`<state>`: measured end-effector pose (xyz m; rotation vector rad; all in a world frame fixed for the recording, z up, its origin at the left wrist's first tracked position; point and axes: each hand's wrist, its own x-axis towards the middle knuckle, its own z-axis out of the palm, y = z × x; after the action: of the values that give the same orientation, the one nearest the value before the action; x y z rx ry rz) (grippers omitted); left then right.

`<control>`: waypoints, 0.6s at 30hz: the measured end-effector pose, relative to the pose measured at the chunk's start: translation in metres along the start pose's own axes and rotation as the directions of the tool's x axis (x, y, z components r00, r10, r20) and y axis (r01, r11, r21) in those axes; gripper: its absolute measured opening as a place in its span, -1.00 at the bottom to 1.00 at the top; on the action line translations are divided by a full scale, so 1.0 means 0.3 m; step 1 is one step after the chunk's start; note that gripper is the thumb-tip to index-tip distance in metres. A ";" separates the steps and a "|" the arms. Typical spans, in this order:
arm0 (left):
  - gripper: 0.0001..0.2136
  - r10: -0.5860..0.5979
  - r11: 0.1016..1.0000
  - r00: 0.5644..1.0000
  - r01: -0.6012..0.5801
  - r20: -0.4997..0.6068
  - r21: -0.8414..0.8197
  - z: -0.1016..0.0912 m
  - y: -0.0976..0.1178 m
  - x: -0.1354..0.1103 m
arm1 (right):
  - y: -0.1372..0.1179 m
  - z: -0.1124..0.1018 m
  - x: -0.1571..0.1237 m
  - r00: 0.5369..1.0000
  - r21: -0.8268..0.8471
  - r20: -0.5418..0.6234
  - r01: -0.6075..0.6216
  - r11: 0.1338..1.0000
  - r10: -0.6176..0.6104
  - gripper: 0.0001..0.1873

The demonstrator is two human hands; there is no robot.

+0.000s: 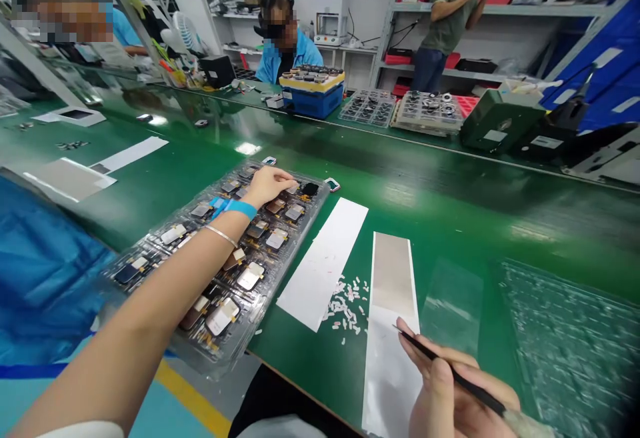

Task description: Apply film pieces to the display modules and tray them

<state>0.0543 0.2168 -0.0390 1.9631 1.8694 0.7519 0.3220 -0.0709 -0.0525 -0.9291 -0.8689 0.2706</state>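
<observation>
My left hand [267, 188] reaches over a clear plastic tray [247, 328] at its far end. Its thumb and fingers are pinched at one of the pockets; what they grip, if anything, is hidden. Several small square screen modules [251, 276] with yellowish tabs lie in the tray's pockets. My right hand [445, 391] is closed around black tweezers [417, 343], with the tip pointing left above a white-edged strip sheet [393, 278]. Small white pieces [345, 308] are scattered between that sheet and a white paper strip [325, 261].
A clear plastic sheet [453, 305] and another clear tray [575, 338] lie to the right on the green table. Beyond the tray's far end is a small module [332, 185]. Across the bench, a blue bin [315, 101] stands before a person in blue [307, 51].
</observation>
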 end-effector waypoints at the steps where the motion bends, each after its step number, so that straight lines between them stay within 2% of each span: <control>1: -0.76 0.004 1.000 0.999 -0.002 -0.039 0.027 -0.002 0.000 -0.010 | 0.002 -0.002 0.000 1.000 0.006 0.006 -0.001 1.000 0.001 -0.80; 3: -0.72 0.026 0.997 0.992 -0.017 -0.124 0.073 -0.014 0.016 -0.030 | 0.005 -0.005 0.000 1.000 0.007 0.016 0.015 1.000 -0.015 -0.79; 5: -0.70 0.068 0.993 0.985 -0.052 -0.158 0.107 -0.024 0.045 -0.047 | 0.007 -0.007 -0.002 0.999 0.006 0.027 0.019 1.000 -0.019 -0.80; 8: -0.76 0.132 0.983 0.988 -0.120 -0.083 0.142 -0.016 0.095 -0.059 | 0.008 -0.008 -0.007 0.999 0.013 0.041 -0.005 1.000 0.005 -0.81; 11: -0.79 0.151 0.975 0.989 -0.149 0.003 0.165 0.026 0.136 -0.060 | 0.005 -0.009 -0.011 0.999 0.013 0.043 -0.030 0.999 0.030 -0.82; 14: -0.78 0.143 0.971 0.990 -0.142 0.009 0.193 0.059 0.170 -0.077 | 0.002 -0.011 -0.012 0.999 0.019 0.036 -0.029 0.999 0.028 -0.83; 16: -0.75 0.153 0.966 0.988 -0.145 -0.020 0.213 0.048 0.192 -0.116 | 0.001 -0.012 -0.011 0.999 0.018 0.028 -0.035 0.999 0.035 -0.84; 18: -0.69 0.182 0.958 0.982 -0.169 -0.038 0.234 -0.003 0.201 -0.186 | 0.000 -0.014 -0.011 0.999 0.007 0.009 -0.049 0.999 0.049 -0.85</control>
<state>0.1028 0.1564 -0.0121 2.2990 1.9082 0.6746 0.3231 -0.0752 -0.0555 -0.9438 -0.8536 0.3204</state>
